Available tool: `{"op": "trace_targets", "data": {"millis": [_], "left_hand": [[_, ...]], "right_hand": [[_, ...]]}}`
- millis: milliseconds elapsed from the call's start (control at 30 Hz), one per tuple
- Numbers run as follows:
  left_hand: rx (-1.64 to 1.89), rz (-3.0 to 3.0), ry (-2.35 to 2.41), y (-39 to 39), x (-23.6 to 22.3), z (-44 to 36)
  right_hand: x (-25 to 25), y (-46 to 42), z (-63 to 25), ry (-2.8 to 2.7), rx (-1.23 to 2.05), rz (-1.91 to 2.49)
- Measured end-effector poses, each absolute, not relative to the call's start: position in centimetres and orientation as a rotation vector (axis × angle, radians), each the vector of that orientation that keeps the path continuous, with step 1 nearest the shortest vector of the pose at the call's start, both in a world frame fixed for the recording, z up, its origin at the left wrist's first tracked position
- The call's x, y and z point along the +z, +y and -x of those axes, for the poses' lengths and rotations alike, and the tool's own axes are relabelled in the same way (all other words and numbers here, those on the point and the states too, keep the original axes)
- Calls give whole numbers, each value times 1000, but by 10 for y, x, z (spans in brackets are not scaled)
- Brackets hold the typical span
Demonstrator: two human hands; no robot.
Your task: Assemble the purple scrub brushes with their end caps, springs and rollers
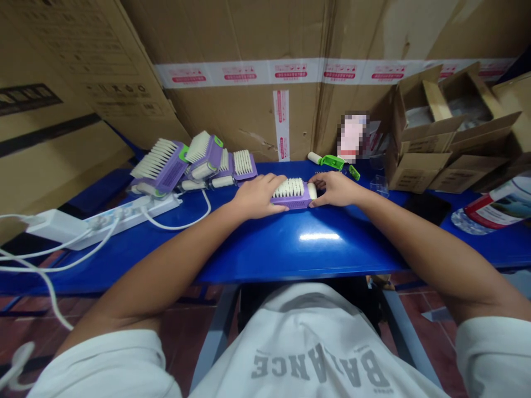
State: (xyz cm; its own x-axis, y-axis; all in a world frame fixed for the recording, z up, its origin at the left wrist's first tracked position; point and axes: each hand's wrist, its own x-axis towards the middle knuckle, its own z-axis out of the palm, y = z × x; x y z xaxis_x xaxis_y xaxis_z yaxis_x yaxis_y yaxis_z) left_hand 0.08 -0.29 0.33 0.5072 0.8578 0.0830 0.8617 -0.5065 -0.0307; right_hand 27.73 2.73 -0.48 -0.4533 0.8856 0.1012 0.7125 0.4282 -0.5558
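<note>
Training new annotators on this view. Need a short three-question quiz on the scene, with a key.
1. True or false: the left hand and the right hand both touch the purple plastic brush with white bristles.
2. On which side of that brush, from the person's viewpoint, are the other purple brushes: left or right?
3. Fill in the blank: the long white power strip lies on a glossy ___ tabletop.

Key: 1. True. 2. Left. 3. Blue.
</note>
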Motion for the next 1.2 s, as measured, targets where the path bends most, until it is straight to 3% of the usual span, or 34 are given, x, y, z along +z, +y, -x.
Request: {"op": "trace_targets", "data": {"millis": [1200], "left_hand": [[-92,2663,-1524,-2,3,-1]], "right_hand": [[-3,26,-278,-2356,532,1307]]}}
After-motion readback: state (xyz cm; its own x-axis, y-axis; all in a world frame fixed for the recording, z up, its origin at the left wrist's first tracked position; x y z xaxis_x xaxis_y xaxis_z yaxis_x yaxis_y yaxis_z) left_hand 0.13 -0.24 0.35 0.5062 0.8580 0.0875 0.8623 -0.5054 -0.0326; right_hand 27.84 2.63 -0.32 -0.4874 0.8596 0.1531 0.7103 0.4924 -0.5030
